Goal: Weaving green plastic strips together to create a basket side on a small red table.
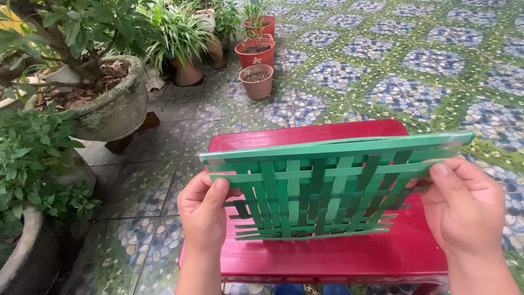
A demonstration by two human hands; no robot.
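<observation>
A flat mat woven from green plastic strips (322, 188) is held upright above a red plastic stool top (349, 254). My left hand (203, 210) pinches the mat's left edge, thumb on the near face. My right hand (464, 207) grips the right edge, where loose strip ends stick out. Long strips run across the mat's top toward the upper right. The mat's lower edge hovers just over the red surface; whether it touches is unclear.
Patterned blue and green floor tiles (415, 71) spread around. A large grey stone planter (112, 104) with a small tree stands at the left. Leafy potted plants (33, 158) crowd the left edge. Three terracotta pots (256, 54) sit at the back.
</observation>
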